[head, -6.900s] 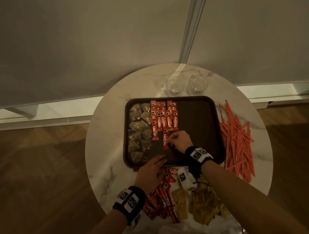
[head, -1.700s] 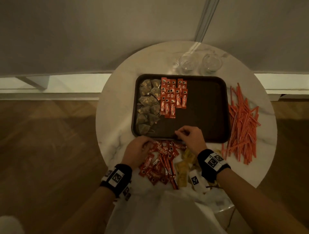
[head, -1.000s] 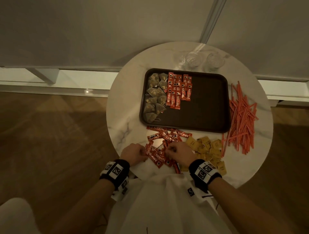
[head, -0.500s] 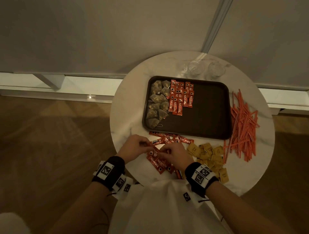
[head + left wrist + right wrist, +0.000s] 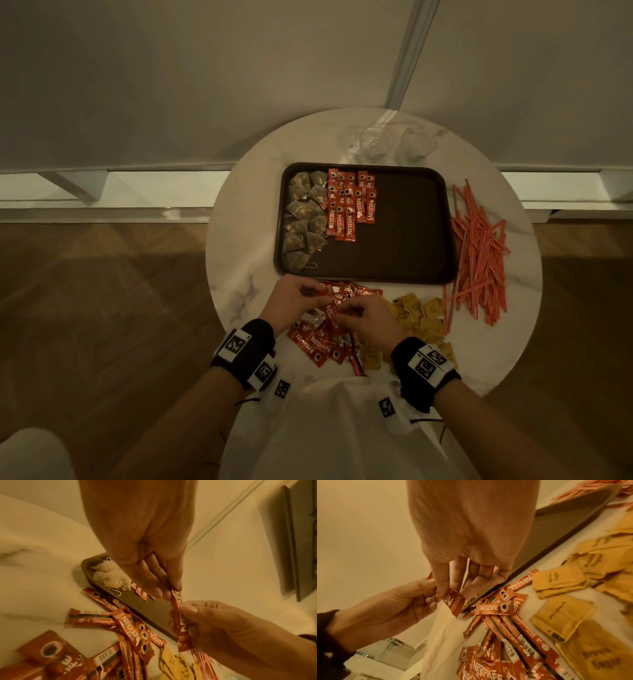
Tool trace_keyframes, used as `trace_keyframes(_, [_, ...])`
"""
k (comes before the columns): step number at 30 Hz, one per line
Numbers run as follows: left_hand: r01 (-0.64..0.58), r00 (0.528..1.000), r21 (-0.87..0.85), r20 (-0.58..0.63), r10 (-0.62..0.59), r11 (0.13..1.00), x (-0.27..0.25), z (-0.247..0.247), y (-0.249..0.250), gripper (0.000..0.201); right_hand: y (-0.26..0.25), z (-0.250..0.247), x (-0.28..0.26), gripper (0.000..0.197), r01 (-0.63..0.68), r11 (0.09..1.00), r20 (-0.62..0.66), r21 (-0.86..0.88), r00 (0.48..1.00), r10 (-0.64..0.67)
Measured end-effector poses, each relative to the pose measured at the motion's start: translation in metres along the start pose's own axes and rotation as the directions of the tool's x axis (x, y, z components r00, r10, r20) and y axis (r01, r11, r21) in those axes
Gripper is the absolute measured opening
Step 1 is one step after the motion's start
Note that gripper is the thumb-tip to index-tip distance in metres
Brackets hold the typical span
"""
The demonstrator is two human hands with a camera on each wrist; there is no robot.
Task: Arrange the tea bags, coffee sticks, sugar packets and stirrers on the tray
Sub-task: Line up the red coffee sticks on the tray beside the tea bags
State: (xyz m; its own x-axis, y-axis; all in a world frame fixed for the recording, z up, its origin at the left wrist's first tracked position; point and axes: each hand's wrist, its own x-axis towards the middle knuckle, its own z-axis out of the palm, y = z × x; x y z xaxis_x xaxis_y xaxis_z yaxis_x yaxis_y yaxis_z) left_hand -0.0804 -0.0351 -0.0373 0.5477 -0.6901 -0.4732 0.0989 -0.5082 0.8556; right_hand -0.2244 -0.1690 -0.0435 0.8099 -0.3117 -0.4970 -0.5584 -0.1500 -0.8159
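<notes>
Loose coffee sticks [image 5: 320,346] lie partly hidden under the hands [image 5: 329,313]

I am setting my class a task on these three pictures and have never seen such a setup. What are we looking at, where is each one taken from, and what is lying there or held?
No machine here: a person works with bare hands, wearing cameras. One picture looks down from the head; the other two look along each wrist.

A round marble table carries a dark tray. On it lie tea bags and a row of red coffee sticks. Still off the tray are loose coffee sticks, yellow sugar packets and orange stirrers.

The left hand and right hand each pinch one end of a single coffee stick.
</notes>
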Motion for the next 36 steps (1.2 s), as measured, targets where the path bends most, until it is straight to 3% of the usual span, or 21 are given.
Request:
trace_keyframes(8, [0.005, 0.995, -0.019, 0.097, -0.003, 1.0, 0.029, 0.009, 0.021, 0.013, 0.017, -0.02, 0.014, 0.011, -0.086, 0.988, -0.111, 0.127, 0.989, 0.1])
trace_keyframes(13, [-0.02, 1.0, -0.074, 0.012, 0.021, 0.997, 0.057, 0.021, 0.029, 0.021, 0.023, -0.038, 0.03, 0.011, -0.108, 0.993, -0.196, 0.054, 0.974, 0.117])
trace_keyframes(16, [-0.069, 0.997, 0.079, -0.031, 0.072, 0.994, 0.069, 0.032, 0.025, 0.027, 0.03, -0.053, 0.04, 0.01, -0.167, 0.986, -0.247, -0.013, 0.956, 0.158])
trace_keyframes(18, [-0.107, 0.994, 0.303, 0.0, 0.112, 0.947, 0.075, 0.036, 0.019, 0.032, 0.034, -0.064, 0.048, 0.007, -0.196, 0.98, -0.284, -0.009, 0.941, 0.186])
trace_keyframes(21, [-0.199, 0.978, 0.585, 0.164, 0.126, 0.786, 0.082, 0.044, 0.005, 0.046, 0.037, -0.078, 0.064, 0.005, -0.231, 0.973, -0.337, 0.024, 0.914, 0.225])
trace_keyframes(24, [-0.31, 0.944, 0.733, 0.312, 0.106, 0.605, 0.09, 0.054, -0.008, 0.058, 0.036, -0.088, 0.084, 0.003, -0.237, 0.971, -0.387, 0.024, 0.894, 0.228])
trace_keyframes(26, [-0.345, 0.93, 0.775, 0.358, 0.082, 0.53, 0.092, 0.06, -0.012, 0.061, 0.035, -0.092, 0.099, 0.005, -0.24, 0.97, -0.409, 0.033, 0.882, 0.233])
trace_keyframes(31, [-0.337, 0.928, 0.822, 0.371, 0.015, 0.459, 0.088, 0.063, -0.021, 0.061, 0.028, -0.09, 0.134, 0.011, -0.251, 0.967, -0.453, 0.03, 0.859, 0.237])
trace_keyframes(36, [-0.346, 0.922, 0.801, 0.386, 0.021, 0.488, 0.09, 0.062, -0.026, 0.061, 0.021, -0.089, 0.161, 0.011, -0.25, 0.968, -0.455, 0.028, 0.859, 0.235])
